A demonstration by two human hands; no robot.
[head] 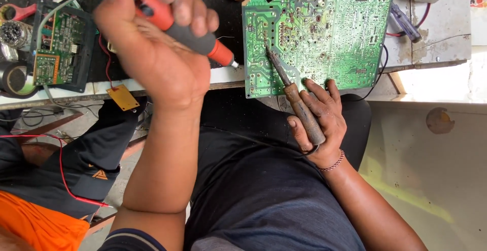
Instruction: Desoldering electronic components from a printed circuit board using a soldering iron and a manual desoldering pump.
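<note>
My left hand is raised close to the camera and grips an orange and grey pen-shaped tool, its tip pointing right toward the board's left edge. My right hand holds a worn brown-handled soldering iron whose dark tip rests on the solder side of a large green circuit board. The board lies on the bench edge, partly overhanging my lap. My right fingertips touch the board's lower edge.
A smaller green circuit board in a black frame sits at the left, with tape rolls and red-handled scissors beside it. Red wires trail over the lap at the lower left. A grey metal plate lies at the right.
</note>
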